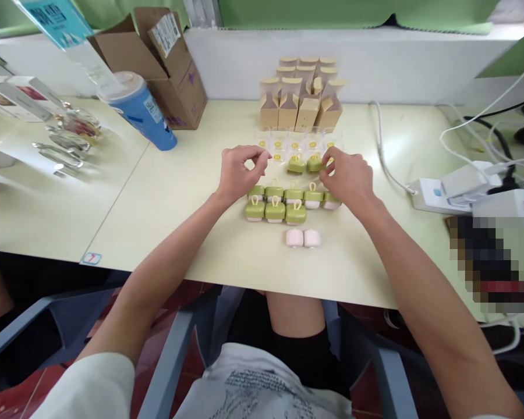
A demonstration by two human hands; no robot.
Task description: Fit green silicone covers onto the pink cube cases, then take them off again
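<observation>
My left hand point(243, 170) hovers over the table with thumb and index finger curled together. Whatever they pinch, if anything, does not show. Its fingertips are beside small clear plastic pieces with yellow stickers point(295, 145). My right hand point(348, 176) has its fingers closed at the right end of a small green lid point(315, 163); what lies between them is hidden. Left of that lid is another green lid point(296, 164). Nearer me stand two rows of small green-topped cases with pale bottoms and cream loops point(275, 210). Two pale pink pieces point(303, 238) sit in front.
Open small cardboard boxes point(289, 110) stand against the wall. At left are a blue cup point(146, 119), a large carton point(181, 87) and glass bottles point(72, 137). A power strip point(439, 196) with cables lies at right. The table's front edge runs below my forearms.
</observation>
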